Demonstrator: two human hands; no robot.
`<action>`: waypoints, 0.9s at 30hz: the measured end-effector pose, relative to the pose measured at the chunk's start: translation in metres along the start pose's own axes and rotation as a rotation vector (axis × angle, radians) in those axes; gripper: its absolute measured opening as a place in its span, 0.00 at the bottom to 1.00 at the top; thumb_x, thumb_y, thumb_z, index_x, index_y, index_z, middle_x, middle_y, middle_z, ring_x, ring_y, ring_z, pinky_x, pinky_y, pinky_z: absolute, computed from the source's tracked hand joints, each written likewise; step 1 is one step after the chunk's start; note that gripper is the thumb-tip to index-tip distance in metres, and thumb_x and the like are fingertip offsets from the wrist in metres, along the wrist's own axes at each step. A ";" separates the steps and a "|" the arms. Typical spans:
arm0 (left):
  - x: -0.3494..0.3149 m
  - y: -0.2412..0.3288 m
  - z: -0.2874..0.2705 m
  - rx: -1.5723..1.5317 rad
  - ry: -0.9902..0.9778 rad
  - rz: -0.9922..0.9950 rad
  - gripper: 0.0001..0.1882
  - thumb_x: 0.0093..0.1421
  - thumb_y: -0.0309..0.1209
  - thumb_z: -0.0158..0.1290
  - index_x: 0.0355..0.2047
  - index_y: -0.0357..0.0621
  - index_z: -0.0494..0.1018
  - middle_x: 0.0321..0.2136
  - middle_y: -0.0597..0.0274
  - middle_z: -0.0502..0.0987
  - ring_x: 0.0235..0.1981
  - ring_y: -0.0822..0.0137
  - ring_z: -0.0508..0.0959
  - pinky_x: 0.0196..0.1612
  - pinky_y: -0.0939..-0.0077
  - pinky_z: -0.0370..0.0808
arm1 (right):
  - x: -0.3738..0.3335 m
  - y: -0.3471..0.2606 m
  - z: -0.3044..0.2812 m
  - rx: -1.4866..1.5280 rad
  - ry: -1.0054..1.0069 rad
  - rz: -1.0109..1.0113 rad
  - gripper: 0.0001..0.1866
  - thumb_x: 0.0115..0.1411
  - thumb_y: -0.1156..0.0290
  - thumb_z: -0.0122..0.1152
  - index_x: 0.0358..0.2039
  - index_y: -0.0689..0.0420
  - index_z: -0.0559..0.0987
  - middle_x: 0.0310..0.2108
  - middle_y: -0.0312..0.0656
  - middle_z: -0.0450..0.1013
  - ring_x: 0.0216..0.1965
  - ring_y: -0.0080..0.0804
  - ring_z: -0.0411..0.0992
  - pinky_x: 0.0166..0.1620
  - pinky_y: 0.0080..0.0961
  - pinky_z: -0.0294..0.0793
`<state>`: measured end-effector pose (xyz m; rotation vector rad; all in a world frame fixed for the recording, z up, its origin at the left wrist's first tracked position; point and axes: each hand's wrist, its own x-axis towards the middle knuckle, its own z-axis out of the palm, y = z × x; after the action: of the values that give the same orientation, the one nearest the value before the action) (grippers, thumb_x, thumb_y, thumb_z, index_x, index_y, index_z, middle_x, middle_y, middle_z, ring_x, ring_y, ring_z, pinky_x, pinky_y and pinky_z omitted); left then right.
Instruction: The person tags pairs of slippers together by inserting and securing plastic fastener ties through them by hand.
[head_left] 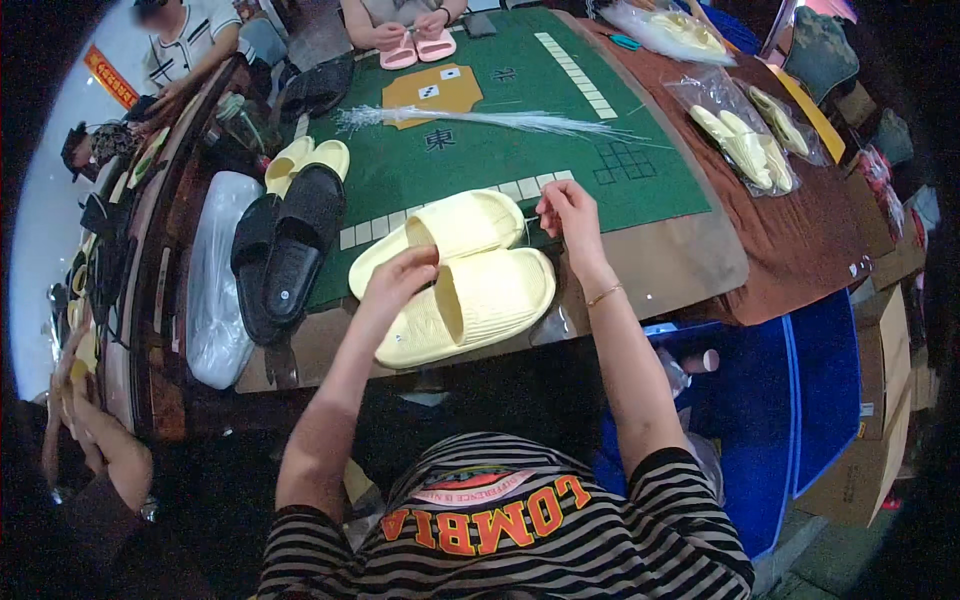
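A pair of pale yellow slide slippers [495, 300] rests side by side at the table's near edge, toes to the right. My left hand [400, 275] is closed on the slippers at their inner sides, its fingertips by the strap openings. Beside the toes, my right hand [570, 215] is pinched on a thin, pale plastic strand that shows faintly between the slippers. Past them, a bundle of long, clear plastic strands [490, 121] lies across the green table mat [660, 175].
Black slippers [305, 235], another yellow pair [300, 163] and a clear plastic-wrapped bundle [222, 280] lie to the left. Bagged yellow slippers [740, 145] are on the brown cloth at right. Across the table, another person's hands [410, 32] handle pink slippers [418, 48]. Blue bins [745, 400] stand below right.
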<state>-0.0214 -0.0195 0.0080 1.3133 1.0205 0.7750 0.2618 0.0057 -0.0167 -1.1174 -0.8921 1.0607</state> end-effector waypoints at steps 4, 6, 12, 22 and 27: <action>-0.004 -0.023 0.010 0.253 0.117 0.181 0.19 0.57 0.27 0.57 0.48 0.33 0.70 0.41 0.58 0.77 0.44 0.70 0.76 0.50 0.77 0.71 | -0.004 0.001 -0.001 0.214 -0.046 0.056 0.09 0.63 0.67 0.52 0.34 0.61 0.73 0.28 0.41 0.75 0.21 0.19 0.68 0.23 0.16 0.66; 0.001 -0.030 0.012 0.301 0.154 0.296 0.18 0.55 0.25 0.57 0.46 0.36 0.72 0.38 0.57 0.78 0.42 0.69 0.77 0.48 0.76 0.71 | -0.002 0.003 -0.005 0.311 -0.103 0.074 0.09 0.63 0.68 0.52 0.34 0.62 0.72 0.32 0.46 0.77 0.21 0.21 0.67 0.24 0.16 0.67; 0.000 -0.028 0.020 0.377 0.218 0.281 0.15 0.57 0.23 0.54 0.46 0.36 0.72 0.36 0.61 0.78 0.41 0.73 0.76 0.47 0.78 0.71 | -0.003 -0.001 -0.007 0.333 -0.079 0.111 0.09 0.61 0.66 0.56 0.33 0.59 0.73 0.36 0.46 0.77 0.19 0.18 0.65 0.22 0.14 0.65; 0.001 -0.031 0.023 0.356 0.281 0.306 0.19 0.55 0.25 0.56 0.48 0.37 0.70 0.37 0.55 0.79 0.39 0.65 0.79 0.44 0.73 0.73 | -0.007 -0.011 0.003 0.110 0.000 -0.006 0.07 0.60 0.68 0.57 0.29 0.56 0.71 0.30 0.42 0.77 0.17 0.18 0.66 0.20 0.15 0.64; -0.001 -0.032 0.026 0.420 0.299 0.337 0.20 0.55 0.27 0.57 0.49 0.38 0.70 0.38 0.54 0.78 0.40 0.64 0.78 0.46 0.71 0.73 | 0.004 -0.004 -0.016 0.276 0.096 -0.078 0.07 0.61 0.67 0.56 0.30 0.56 0.71 0.30 0.41 0.77 0.16 0.18 0.63 0.20 0.15 0.61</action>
<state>-0.0008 -0.0344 -0.0240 1.7976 1.2623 1.0738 0.2784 0.0052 -0.0163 -0.8882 -0.6842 1.0219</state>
